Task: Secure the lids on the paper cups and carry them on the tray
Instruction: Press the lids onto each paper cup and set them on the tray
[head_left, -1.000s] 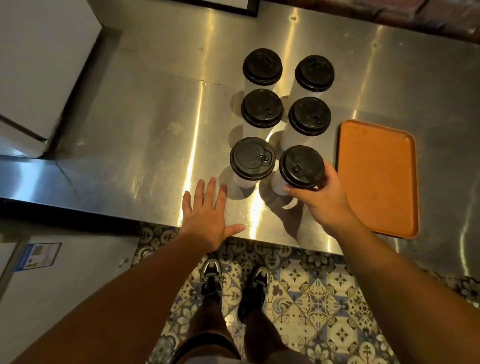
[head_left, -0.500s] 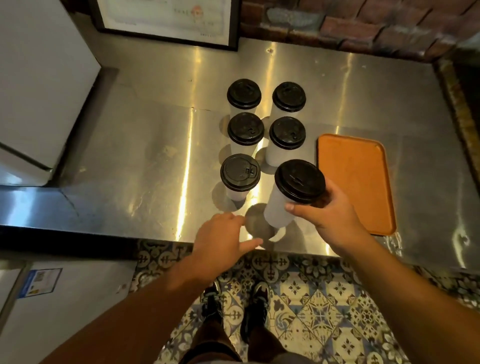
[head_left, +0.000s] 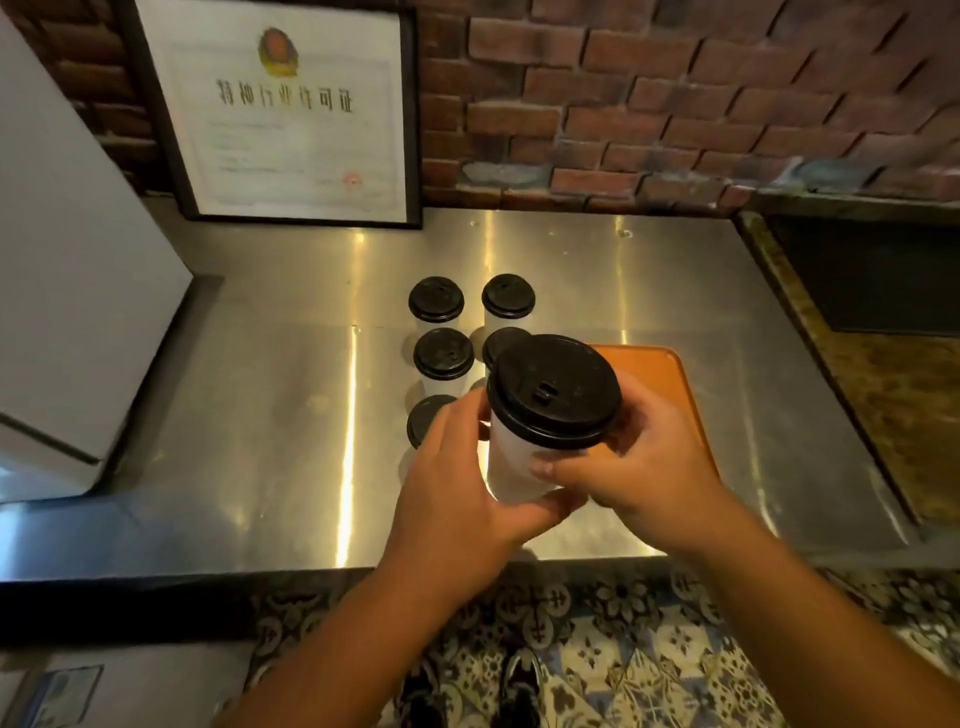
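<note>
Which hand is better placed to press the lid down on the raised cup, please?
Likely the right hand: it grips just under the lid, while the left hand steadies the cup lower down.

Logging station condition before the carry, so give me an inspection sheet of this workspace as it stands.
Surface: steel counter, reflective, no spills seen.
Job's things: one paper cup with black lid held above the counter; five lidded cups standing in two rows; orange tray to their right.
Clutter: nothing seen.
Hands: left hand and right hand both grip the paper cup's wall.
Cables: nothing seen.
Surroundings: framed certificate against brick wall; white appliance at left.
</note>
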